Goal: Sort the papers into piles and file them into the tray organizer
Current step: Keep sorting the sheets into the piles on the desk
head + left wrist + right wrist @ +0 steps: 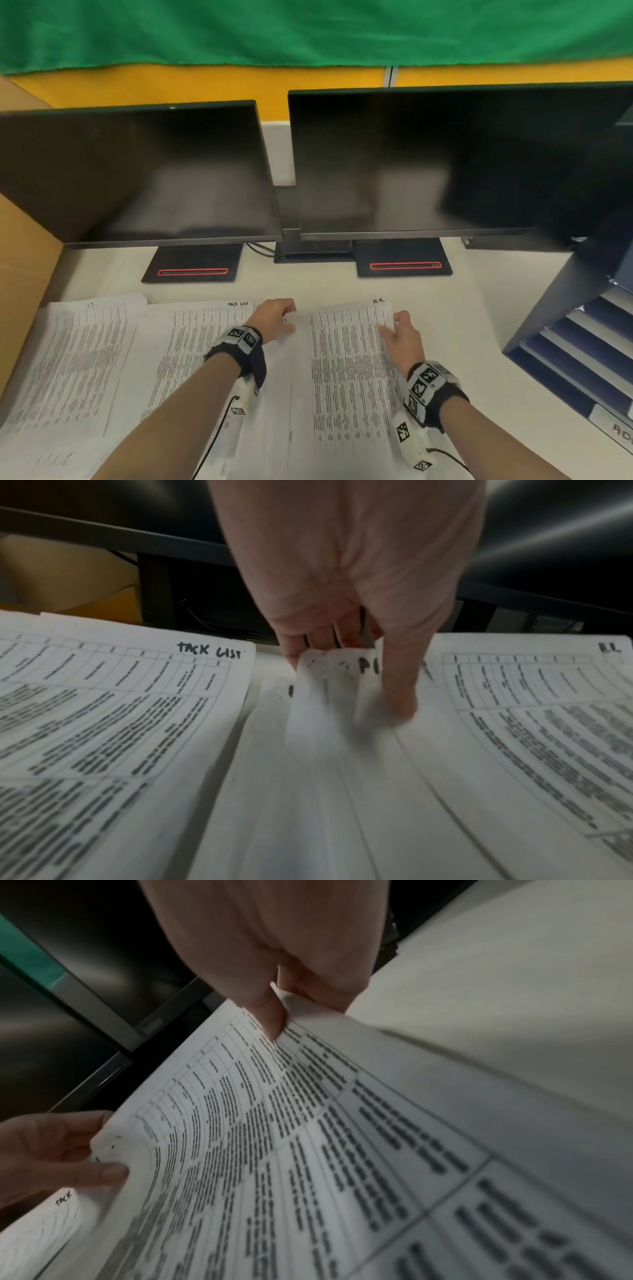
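Three lots of printed table sheets lie on the white desk: a left pile, a pile marked "TASK LIST", and the sheets marked "H.R." in front of me. My left hand pinches the top left corners of several of these sheets, thumb on top and fingers curled beneath. My right hand pinches the top right corner, which is lifted off the desk. The dark tray organizer with its grey shelves stands at the right.
Two dark monitors stand just behind the papers, on black bases with red-outlined slots. A cardboard wall borders the desk on the left. Bare desk lies between the papers and the organizer.
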The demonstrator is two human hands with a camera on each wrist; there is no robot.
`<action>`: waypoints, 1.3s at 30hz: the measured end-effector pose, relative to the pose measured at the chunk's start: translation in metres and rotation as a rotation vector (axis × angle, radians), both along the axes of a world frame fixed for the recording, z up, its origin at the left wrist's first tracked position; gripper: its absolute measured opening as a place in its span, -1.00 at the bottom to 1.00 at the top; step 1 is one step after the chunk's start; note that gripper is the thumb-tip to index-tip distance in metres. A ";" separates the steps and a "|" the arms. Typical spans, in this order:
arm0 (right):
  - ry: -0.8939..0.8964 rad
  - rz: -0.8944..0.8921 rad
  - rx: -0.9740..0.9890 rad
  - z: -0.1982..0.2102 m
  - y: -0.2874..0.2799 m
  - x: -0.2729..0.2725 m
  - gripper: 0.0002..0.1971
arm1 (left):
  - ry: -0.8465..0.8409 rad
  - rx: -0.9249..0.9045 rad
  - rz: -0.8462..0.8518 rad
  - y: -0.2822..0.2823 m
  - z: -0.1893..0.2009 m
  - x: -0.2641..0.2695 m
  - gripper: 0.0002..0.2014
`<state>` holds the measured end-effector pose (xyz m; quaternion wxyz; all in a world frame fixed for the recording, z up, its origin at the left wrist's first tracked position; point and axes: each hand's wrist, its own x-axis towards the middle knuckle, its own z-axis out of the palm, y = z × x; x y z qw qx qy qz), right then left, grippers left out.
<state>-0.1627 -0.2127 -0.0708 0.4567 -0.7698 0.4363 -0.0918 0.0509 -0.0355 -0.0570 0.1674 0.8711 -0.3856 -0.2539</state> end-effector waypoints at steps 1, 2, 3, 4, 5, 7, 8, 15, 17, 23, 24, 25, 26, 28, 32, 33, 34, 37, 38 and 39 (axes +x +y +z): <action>0.039 0.038 -0.040 0.001 -0.002 -0.002 -0.89 | -0.006 -0.007 0.001 0.000 0.001 0.001 -0.79; 0.080 0.070 -0.080 0.004 -0.006 -0.005 -0.85 | -0.007 -0.021 0.008 0.000 0.001 0.002 -0.78; 0.119 0.086 -0.119 0.005 -0.011 -0.008 -0.81 | -0.003 -0.031 0.015 0.000 0.001 0.004 -0.77; 0.158 0.088 -0.151 0.004 -0.019 -0.014 -0.77 | -0.002 -0.033 0.018 -0.001 0.002 0.005 -0.78; 0.190 0.074 -0.178 0.005 -0.029 -0.021 -0.74 | -0.003 -0.024 0.018 -0.002 0.002 0.006 -0.81; 0.262 0.013 -0.182 0.006 -0.053 -0.042 -0.68 | -0.008 -0.011 0.012 -0.003 0.000 0.007 -0.85; 0.308 -0.017 -0.190 0.009 -0.063 -0.053 -0.70 | -0.014 -0.012 0.008 -0.003 -0.001 0.008 -0.87; 0.456 -0.185 -0.417 0.021 -0.063 -0.091 -0.30 | -0.130 -0.032 -0.015 -0.003 -0.006 0.005 -0.84; 0.483 0.053 -0.513 0.014 -0.026 -0.080 -0.27 | -0.182 -0.046 -0.019 -0.003 -0.010 0.002 -0.74; 0.648 0.319 -0.255 -0.023 0.025 -0.064 -0.33 | -0.367 -0.068 -0.071 -0.004 -0.011 -0.009 -0.87; 0.657 0.316 -0.253 -0.023 0.021 -0.065 -0.33 | -0.370 -0.080 -0.074 -0.004 -0.010 -0.009 -0.89; 0.655 0.311 -0.253 -0.022 0.016 -0.068 -0.34 | -0.362 -0.094 -0.074 -0.004 -0.009 -0.008 -0.90; 0.655 0.306 -0.246 -0.020 0.011 -0.072 -0.35 | -0.351 -0.106 -0.076 -0.004 -0.007 -0.007 -0.90; 0.660 0.293 -0.243 -0.017 0.004 -0.077 -0.38 | -0.351 -0.120 -0.098 -0.003 -0.005 -0.004 -0.92; 0.500 0.227 -0.480 0.000 0.010 -0.064 -0.55 | -0.352 -0.119 -0.150 -0.001 0.001 0.001 -0.95; 0.404 0.235 -0.532 0.003 0.013 -0.055 -0.61 | -0.346 -0.128 -0.157 -0.001 0.003 0.001 -0.95; 0.320 0.262 -0.536 0.006 0.016 -0.045 -0.66 | -0.344 -0.145 -0.164 0.000 0.004 0.001 -0.95; 0.200 0.247 -0.355 0.009 0.018 -0.017 -0.70 | -0.348 -0.196 -0.174 0.006 0.004 0.003 -0.94; 0.174 0.205 -0.277 0.009 0.017 -0.011 -0.70 | -0.354 -0.208 -0.177 0.008 0.003 0.004 -0.94; 0.144 0.160 -0.201 0.009 0.015 -0.006 -0.71 | -0.363 -0.215 -0.184 0.010 0.003 0.005 -0.95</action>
